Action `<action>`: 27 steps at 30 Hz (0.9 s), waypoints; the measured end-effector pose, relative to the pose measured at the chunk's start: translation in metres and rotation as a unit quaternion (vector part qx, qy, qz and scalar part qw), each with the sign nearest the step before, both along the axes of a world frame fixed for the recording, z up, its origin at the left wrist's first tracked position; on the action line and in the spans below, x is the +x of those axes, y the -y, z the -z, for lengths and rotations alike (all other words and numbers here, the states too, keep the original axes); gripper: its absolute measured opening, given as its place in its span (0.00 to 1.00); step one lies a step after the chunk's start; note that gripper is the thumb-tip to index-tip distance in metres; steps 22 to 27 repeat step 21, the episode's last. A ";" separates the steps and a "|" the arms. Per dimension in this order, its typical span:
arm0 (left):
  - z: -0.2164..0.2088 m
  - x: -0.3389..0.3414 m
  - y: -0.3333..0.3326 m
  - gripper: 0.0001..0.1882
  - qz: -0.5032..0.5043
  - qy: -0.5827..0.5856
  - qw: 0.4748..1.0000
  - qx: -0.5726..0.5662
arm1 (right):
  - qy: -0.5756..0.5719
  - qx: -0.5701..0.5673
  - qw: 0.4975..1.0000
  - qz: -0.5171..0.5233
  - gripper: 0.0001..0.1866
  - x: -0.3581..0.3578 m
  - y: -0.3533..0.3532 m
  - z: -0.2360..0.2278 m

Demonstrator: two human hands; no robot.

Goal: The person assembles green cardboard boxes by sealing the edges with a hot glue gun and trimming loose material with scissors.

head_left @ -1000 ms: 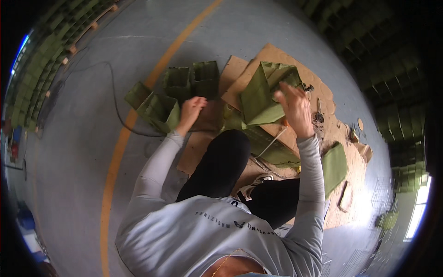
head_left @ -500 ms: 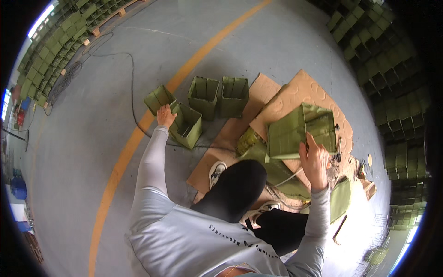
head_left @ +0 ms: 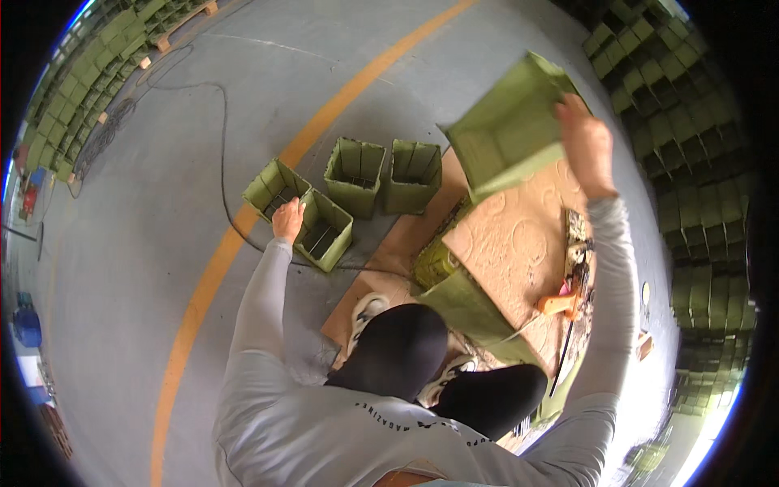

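Note:
My right hand (head_left: 586, 148) grips a large green open-topped box (head_left: 507, 130) by its right edge. That box is held up and tilted, clear of the cardboard-topped work surface (head_left: 511, 235), with its hollow inside showing. On the left, my left hand (head_left: 288, 219) is closed over the rim where two smaller-looking green boxes meet: a left box (head_left: 268, 183) and a right box (head_left: 323, 243). Both stand on the floor, and dividers show inside them. An orange-handled glue gun (head_left: 560, 303) lies on the work surface, below my right forearm.
Two more green boxes, one (head_left: 355, 178) beside the other (head_left: 412, 177), stand ahead of my knees. A dark cable (head_left: 224, 154) runs across the floor near an orange line (head_left: 333, 114). Stacked green boxes (head_left: 694, 122) line the right side; others (head_left: 89, 69) fill the far left.
My right hand has lifted the large box off the work surface, up and away, uncovering the cardboard and glue gun. My left hand stays at the paired boxes.

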State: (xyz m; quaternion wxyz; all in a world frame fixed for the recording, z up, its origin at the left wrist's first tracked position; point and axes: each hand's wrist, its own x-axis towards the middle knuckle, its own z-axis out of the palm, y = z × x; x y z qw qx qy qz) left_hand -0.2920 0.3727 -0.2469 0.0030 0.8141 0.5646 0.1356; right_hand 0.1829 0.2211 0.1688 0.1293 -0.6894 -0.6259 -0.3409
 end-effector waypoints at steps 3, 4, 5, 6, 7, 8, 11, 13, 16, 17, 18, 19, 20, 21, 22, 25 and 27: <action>0.005 0.000 0.007 0.18 -0.005 0.000 1.000 0.001 | 0.055 -0.008 0.995 -0.079 0.08 -0.013 -0.093 0.071; 0.002 0.009 0.011 0.18 -0.001 0.000 1.000 -0.007 | 0.079 -0.021 0.991 -0.107 0.10 -0.006 -0.123 0.101; 0.000 0.009 0.014 0.18 -0.011 0.000 1.000 -0.012 | 0.077 -0.029 0.986 -0.144 0.14 -0.010 -0.150 0.126; -0.003 0.011 0.015 0.17 -0.002 0.002 1.000 -0.001 | 0.090 -0.046 0.983 -0.156 0.18 -0.005 -0.177 0.156; -0.006 0.016 0.017 0.17 0.007 0.005 1.000 0.010 | 0.080 -0.018 0.976 -0.200 0.32 0.002 -0.199 0.188; -0.012 0.017 0.020 0.17 -0.002 0.000 1.000 0.004 | 0.074 -0.022 0.975 -0.210 0.32 -0.003 -0.215 0.217; -0.027 0.021 0.022 0.13 -0.008 -0.028 0.999 -0.017 | 0.066 -0.236 0.948 -0.205 0.48 -0.018 -0.237 0.301; -0.031 0.021 0.019 0.15 -0.011 -0.007 1.000 -0.019 | 0.040 -0.251 0.927 -0.276 0.51 -0.021 -0.234 0.339; -0.044 0.015 0.018 0.14 -0.034 -0.008 0.998 -0.046 | -0.027 -0.336 0.862 -0.378 0.49 -0.049 -0.213 0.334; -0.047 0.019 0.018 0.11 -0.047 -0.016 0.996 -0.070 | -0.027 -0.391 0.821 -0.415 0.46 -0.057 -0.209 0.326; -0.047 0.021 0.017 0.11 -0.062 -0.021 0.995 -0.079 | -0.029 -0.397 0.812 -0.428 0.46 -0.061 -0.213 0.327; -0.046 0.020 0.017 0.12 -0.051 0.022 0.997 -0.051 | -0.018 -0.415 0.797 -0.438 0.44 -0.064 -0.217 0.325; -0.043 0.012 0.017 0.12 -0.046 0.058 0.997 -0.021 | -0.010 -0.430 0.780 -0.454 0.41 -0.071 -0.221 0.327; -0.051 -0.003 0.022 0.12 -0.067 0.052 0.996 -0.021 | -0.126 -0.536 0.731 -0.403 0.35 -0.066 -0.222 0.323; -0.051 -0.003 0.022 0.12 -0.067 0.052 0.996 -0.021 | -0.126 -0.536 0.731 -0.403 0.35 -0.066 -0.222 0.323; -0.051 -0.003 0.022 0.12 -0.067 0.052 0.996 -0.021 | -0.126 -0.536 0.731 -0.403 0.35 -0.066 -0.222 0.323; -0.051 -0.003 0.022 0.12 -0.067 0.052 0.996 -0.021 | -0.126 -0.536 0.731 -0.403 0.35 -0.066 -0.222 0.323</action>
